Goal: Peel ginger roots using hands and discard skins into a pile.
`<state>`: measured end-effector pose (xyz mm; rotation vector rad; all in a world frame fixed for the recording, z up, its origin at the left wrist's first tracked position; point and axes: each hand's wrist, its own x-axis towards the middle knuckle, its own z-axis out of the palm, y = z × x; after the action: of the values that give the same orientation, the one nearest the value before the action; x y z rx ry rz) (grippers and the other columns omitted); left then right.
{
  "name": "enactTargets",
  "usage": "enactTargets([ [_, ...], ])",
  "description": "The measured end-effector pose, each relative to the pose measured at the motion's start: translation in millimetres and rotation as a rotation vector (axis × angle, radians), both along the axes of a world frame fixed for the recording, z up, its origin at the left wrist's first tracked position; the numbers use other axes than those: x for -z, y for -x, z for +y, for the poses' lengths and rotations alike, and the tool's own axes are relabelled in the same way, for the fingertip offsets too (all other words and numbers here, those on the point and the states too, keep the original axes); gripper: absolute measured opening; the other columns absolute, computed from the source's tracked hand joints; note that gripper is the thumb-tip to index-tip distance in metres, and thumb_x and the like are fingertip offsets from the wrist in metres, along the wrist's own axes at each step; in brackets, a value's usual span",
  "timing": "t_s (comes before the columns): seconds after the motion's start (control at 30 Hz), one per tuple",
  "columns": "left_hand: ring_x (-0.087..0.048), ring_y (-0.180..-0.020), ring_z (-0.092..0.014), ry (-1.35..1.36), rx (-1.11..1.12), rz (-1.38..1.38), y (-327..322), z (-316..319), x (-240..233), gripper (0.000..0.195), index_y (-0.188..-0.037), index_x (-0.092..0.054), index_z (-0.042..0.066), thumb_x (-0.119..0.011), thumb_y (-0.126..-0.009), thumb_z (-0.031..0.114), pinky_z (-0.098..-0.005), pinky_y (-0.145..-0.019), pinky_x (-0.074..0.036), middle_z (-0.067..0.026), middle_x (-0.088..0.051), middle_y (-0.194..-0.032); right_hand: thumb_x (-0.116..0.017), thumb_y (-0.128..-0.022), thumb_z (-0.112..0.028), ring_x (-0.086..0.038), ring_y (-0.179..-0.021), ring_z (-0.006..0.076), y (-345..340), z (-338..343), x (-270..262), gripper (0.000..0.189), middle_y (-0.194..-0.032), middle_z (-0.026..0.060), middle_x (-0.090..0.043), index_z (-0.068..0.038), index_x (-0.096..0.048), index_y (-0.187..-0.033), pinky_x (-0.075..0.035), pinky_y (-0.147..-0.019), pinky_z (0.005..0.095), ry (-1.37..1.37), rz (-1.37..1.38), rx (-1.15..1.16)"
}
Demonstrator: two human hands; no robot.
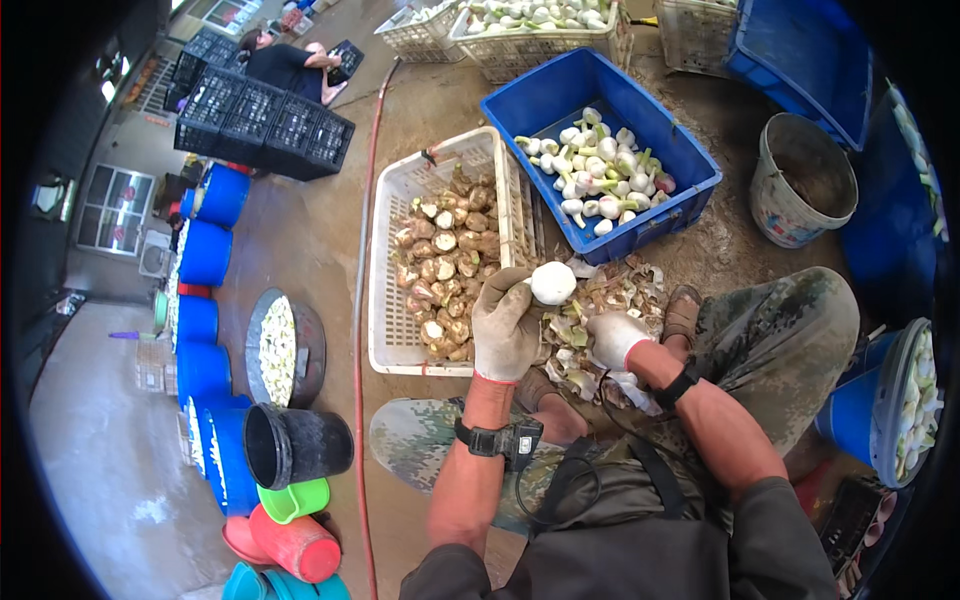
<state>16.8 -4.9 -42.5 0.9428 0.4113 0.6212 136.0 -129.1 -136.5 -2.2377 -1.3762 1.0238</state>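
My left hand [508,322], in a soiled white work glove, holds a white peeled garlic bulb [553,283] by its short stem. To its right, my gloved right hand [616,339] is curled low over a heap of garlic skins [577,371]; whether something is inside it cannot be told. A white plastic crate [386,300] of brown, unpeeled garlic bulbs [444,268] lies just left of my left hand. Beyond my hands is a blue plastic bin [637,238] with peeled garlic bulbs [600,166] inside.
A white bucket [802,180] stands right of the bin, and a blue bucket of garlic [862,405] beside my right knee. A red hose [364,300] runs along the floor on the left. Past it are a black bucket [300,446], blue tubs [202,253] and a seated person [289,66] near black crates [262,124].
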Motion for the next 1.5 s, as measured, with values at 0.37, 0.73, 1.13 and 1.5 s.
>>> enactTargets([
  [0.37, -0.068, -0.073, -0.017, -0.379, 0.41, 0.405, -111, -86, -74, 0.021, -0.107, -0.059, -0.006, -0.06, -0.092, 0.009, -0.0274, -0.064, -0.055, -0.0129, -0.068, -0.09, -0.067, -0.077, -0.014, -0.071, -0.089, 0.0323, 16, 10, 31, 0.025, -0.101, 0.0158, -0.073, -0.006, -0.075, -0.099, -0.056, -0.074, 0.0428, 0.033, -0.066, -0.316],
  [0.73, -0.067, -0.104, -0.028, -0.405, 1.057, -0.154, -233, -320, -211, 0.053, -0.135, -0.043, -0.009, -0.064, -0.093, 0.016, -0.0377, -0.091, -0.054, -0.0206, -0.064, -0.117, -0.071, -0.075, -0.015, -0.069, -0.092, 0.0334, 24, 11, 56, 0.029, -0.097, 0.0181, -0.072, -0.005, -0.073, -0.101, -0.054, -0.081, 0.0403, -0.317, 0.247, 0.179],
  [1.13, -0.067, -0.091, -0.023, -0.586, 0.543, -0.07, -131, -78, -139, 0.048, -0.133, -0.047, -0.005, -0.052, -0.1, 0.03, -0.0356, -0.085, -0.054, -0.0165, -0.064, -0.11, -0.071, -0.069, -0.018, -0.07, -0.078, 0.031, 9, -8, 19, 0.019, -0.089, 0.0156, -0.073, -0.005, -0.075, -0.083, -0.055, -0.068, 0.0435, -0.206, 0.085, -0.129],
  [1.5, -0.065, -0.078, -0.014, -0.911, 0.019, 1.148, 30, 177, -6, 0.031, -0.111, -0.069, 0.0, -0.058, -0.092, 0.022, -0.029, -0.069, -0.053, -0.013, -0.071, -0.095, -0.063, -0.08, -0.017, -0.067, -0.089, 0.0403, 2, -5, -25, 0.021, -0.092, 0.0248, -0.069, -0.002, -0.071, -0.093, -0.053, -0.079, 0.0472, -0.008, 0.019, -0.135],
])
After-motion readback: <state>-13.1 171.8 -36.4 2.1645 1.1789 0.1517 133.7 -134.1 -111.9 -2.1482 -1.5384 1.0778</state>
